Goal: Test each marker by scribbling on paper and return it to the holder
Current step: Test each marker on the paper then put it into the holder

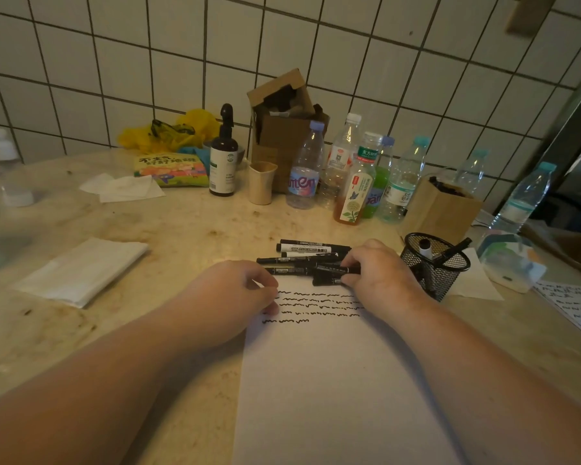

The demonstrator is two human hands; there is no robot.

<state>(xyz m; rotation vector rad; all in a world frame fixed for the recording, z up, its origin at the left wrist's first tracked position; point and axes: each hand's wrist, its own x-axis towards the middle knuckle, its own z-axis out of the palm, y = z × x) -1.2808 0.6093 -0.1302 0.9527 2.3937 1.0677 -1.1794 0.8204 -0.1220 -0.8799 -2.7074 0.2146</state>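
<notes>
The right hand (pixel 376 268) pinches a black marker (pixel 336 270) out of the pile of markers (pixel 307 256) lying at the paper's (pixel 332 380) top edge; the left hand (pixel 239 290), fingers loosely curled, rests on the paper's corner beside the scribbles (pixel 312 307). The mesh holder (pixel 433 266) stands just right, two markers inside. Each marker looks light, rigid and smooth, likely best gripped mid-barrel, clear of the cap.

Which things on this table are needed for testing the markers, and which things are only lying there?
Needed: pile of markers, paper, mesh holder, right hand gripping one marker, left hand on the paper.

Lying about: plastic bottles, spray bottle, beige cup, cardboard boxes, tissues.
</notes>
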